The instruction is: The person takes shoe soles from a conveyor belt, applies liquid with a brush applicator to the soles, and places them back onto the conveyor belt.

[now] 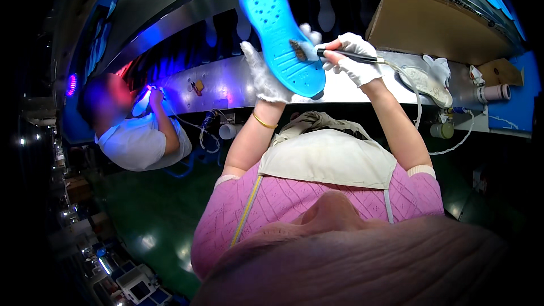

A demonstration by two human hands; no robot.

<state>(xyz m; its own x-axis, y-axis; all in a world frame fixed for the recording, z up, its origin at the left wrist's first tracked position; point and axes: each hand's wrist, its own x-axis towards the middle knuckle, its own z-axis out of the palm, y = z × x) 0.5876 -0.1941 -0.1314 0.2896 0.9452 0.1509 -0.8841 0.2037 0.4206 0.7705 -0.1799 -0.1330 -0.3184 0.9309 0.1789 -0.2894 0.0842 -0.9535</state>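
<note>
Violet glare on the bench (181,84), black fisheye rim

A long metal bench (224,82) crosses the room, its surface bathed in blue and violet light toward the left end. A grey metal ledge (170,28) curves along its far edge. Near the bench's left end, an oval purple lamp (71,85) glows. Below the near edge spreads a glossy green floor (147,209), mirroring white spots of light.

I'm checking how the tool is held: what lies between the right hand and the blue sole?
In the head view, a brush: the right hand grips it, and its brown tip overlaps the blue sole; whether they touch is unclear.
</note>
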